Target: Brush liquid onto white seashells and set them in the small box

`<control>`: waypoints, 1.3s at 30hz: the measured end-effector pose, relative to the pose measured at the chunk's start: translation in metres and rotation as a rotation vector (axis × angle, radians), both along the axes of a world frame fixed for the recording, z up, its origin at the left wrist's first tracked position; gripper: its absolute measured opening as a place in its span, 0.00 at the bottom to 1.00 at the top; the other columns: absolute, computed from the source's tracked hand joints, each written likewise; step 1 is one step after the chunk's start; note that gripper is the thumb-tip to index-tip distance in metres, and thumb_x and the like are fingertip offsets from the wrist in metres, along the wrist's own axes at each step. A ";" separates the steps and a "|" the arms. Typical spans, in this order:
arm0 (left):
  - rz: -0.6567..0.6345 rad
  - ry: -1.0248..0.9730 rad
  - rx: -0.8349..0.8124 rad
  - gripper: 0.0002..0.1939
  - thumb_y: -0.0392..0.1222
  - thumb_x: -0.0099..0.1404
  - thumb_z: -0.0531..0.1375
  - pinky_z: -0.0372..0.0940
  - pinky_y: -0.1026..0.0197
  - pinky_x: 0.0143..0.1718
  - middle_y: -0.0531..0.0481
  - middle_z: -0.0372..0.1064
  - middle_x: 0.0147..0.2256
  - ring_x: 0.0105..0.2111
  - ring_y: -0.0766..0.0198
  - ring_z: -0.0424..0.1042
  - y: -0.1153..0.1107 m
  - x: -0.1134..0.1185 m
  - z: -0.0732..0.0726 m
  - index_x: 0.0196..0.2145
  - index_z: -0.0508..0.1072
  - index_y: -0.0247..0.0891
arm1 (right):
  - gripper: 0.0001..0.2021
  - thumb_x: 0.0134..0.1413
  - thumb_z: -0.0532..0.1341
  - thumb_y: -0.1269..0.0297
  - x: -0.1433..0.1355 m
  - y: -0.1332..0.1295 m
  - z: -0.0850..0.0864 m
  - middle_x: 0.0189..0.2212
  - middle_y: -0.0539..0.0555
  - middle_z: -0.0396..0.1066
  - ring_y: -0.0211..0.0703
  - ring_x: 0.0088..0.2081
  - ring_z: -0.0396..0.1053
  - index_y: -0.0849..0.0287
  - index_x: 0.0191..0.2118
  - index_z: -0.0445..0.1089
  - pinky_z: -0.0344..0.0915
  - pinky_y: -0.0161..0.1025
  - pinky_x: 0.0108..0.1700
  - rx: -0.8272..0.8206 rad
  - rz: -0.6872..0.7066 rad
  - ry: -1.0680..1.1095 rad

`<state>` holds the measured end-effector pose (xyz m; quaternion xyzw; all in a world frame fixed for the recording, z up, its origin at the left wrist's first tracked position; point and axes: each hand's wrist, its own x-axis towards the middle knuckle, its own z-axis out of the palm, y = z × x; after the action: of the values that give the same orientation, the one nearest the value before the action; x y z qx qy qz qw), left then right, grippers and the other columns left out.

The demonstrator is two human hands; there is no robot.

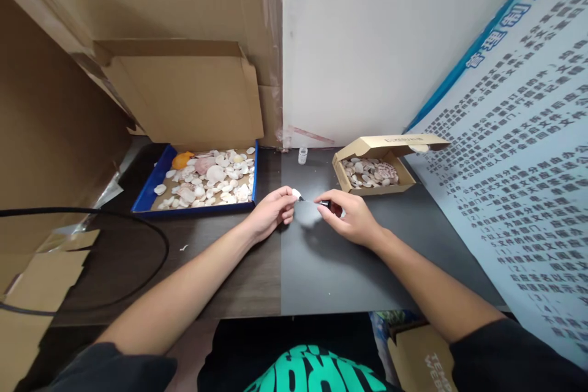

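Between the thumb and fingers of my left hand (275, 211) is a small white shell (296, 193), held above the table. My right hand (349, 215) pinches the black cap of a small brush (325, 203), whose thin stem points left. The dark brush tip is at the shell's lower edge and seems to touch it. Behind my hands stands a small clear bottle (302, 155) with a label. To the left, a blue-edged box (195, 213) holds many shells and an orange one. To the right, a smaller cardboard box (373, 190) contains more shells under its raised lid.
A black cable (168, 251) loops over the left side. A white scrap (184, 247) lies on the dark wooden table (225, 291). Cardboard panels stand behind on the left, a white wall (340, 43) behind, and a printed poster (528, 153) on the right.
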<state>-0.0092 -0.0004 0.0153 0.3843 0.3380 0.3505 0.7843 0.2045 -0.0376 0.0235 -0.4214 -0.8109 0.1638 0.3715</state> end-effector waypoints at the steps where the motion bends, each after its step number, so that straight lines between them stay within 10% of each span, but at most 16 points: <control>1: 0.003 -0.001 0.004 0.15 0.41 0.58 0.66 0.50 0.70 0.20 0.60 0.52 0.20 0.18 0.75 0.52 0.000 0.000 0.000 0.27 0.60 0.37 | 0.07 0.63 0.59 0.65 0.000 0.000 0.000 0.30 0.52 0.73 0.35 0.24 0.64 0.59 0.41 0.73 0.63 0.34 0.30 0.018 0.007 0.004; 39: 0.040 0.010 -0.016 0.12 0.39 0.57 0.66 0.51 0.70 0.19 0.60 0.51 0.20 0.17 0.75 0.52 0.002 0.001 0.002 0.27 0.63 0.36 | 0.08 0.62 0.59 0.64 0.000 0.001 -0.003 0.27 0.50 0.67 0.37 0.25 0.61 0.58 0.43 0.73 0.62 0.36 0.31 0.023 -0.031 0.005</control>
<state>-0.0087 0.0012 0.0174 0.3730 0.3525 0.3615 0.7784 0.2049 -0.0362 0.0207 -0.4290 -0.8054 0.1496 0.3807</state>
